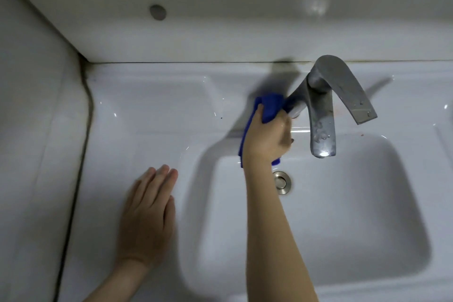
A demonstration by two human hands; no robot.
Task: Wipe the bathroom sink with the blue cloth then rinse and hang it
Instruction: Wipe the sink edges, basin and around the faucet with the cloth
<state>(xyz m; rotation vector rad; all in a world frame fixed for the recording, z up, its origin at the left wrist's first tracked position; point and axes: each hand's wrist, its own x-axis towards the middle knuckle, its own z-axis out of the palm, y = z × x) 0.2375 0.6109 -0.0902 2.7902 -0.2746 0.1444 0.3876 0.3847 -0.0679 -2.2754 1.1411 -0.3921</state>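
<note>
Right hand point(268, 134) closed around the blue cloth point(268, 108), bunched and pressed against the base of the tap point(318, 105) at the back rim of the sink point(343, 203). Part of the cloth hanging below the wrist, over the edge of the basin. Left hand point(149, 216) open and flat, fingers together, holding nothing, resting on the white surface point(147, 110) to the left of the basin, probably as a brace.

Likely step: wiping round the foot of the tap, with the basin itself not yet rinsed. Water drops visible on the spout and lever; no water running.

To do it well:
- Keep the cloth folded thick under the fingers, so pressure reaches the seam where tap meets sink.
- Work right round the tap base, including the dark grimy line along the back wall joint just behind it.
- Gather up the loose tail to stop it dragging over the drain point(282, 183).
- Avoid knocking the lever with the knuckles.
- Finish with long strokes down the basin walls toward the drain.
</note>
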